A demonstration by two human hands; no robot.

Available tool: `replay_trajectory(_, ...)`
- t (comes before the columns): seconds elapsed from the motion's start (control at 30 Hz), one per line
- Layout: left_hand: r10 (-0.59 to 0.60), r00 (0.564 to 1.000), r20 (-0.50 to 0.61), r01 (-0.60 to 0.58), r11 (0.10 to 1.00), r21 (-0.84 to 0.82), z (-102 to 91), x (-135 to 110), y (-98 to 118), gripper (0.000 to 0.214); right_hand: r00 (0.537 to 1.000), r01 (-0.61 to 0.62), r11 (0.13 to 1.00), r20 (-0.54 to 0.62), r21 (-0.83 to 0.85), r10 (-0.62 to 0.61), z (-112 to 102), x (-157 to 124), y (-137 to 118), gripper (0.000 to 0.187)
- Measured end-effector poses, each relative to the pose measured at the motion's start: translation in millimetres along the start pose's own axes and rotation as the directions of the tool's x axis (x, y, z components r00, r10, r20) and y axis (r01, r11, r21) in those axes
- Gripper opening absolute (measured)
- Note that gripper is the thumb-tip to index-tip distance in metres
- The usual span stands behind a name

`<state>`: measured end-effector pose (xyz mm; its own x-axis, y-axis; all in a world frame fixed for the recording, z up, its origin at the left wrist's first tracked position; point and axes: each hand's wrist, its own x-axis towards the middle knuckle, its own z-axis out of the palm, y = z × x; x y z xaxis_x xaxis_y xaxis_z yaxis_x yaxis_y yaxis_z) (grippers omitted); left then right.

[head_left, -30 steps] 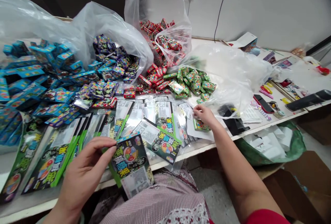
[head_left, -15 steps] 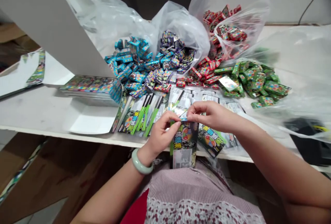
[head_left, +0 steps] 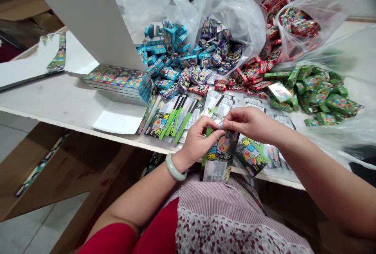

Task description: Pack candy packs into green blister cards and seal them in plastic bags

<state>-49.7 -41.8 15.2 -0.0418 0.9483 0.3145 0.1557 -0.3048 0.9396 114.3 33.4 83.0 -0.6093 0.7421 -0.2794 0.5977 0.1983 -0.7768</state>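
A black printed candy pouch [head_left: 219, 156] hangs over the table's front edge, its lower end by my lap. My left hand [head_left: 202, 138] pinches its top edge between thumb and forefinger. Close beside it, the fingers of my right hand [head_left: 245, 123] are pinched together at the same top edge. Something small and pale lies between the fingertips, too covered to make out. Another pouch [head_left: 251, 154] lies tilted under my right wrist. More pouches with green strips [head_left: 164, 125] lie overlapping to the left of my hands.
Small blue boxes [head_left: 157, 48], purple boxes [head_left: 225, 52], red boxes [head_left: 299, 21] and green boxes [head_left: 317, 89] are heaped behind, partly in clear plastic bags [head_left: 249, 7]. At left, an open white carton [head_left: 117, 123] holds stacked printed packs [head_left: 117, 76]. Cardboard boxes [head_left: 44, 172] stand below the table.
The view has swung, so the table's things appear farther right and the heaps higher. Both hands stay at the pouch's top edge, fingertips still close together.
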Motion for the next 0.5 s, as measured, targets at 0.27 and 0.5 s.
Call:
replay_trajectory(0.27,-0.191,0.979,0.074,0.200,0.971,-0.129,-1.9,-14.8,-1.2,0.036,0.963,-0.239,0.826,0.236,0.511,0.133,8.4,14.8,14.7,0.005)
replay_trajectory(0.5,-0.242,0.970,0.030,0.244,0.965,-0.099,-59.1,-39.5,26.9,0.025,0.994,0.005,0.984,-0.111,0.180,0.015,-4.0,-7.7,43.0,0.018)
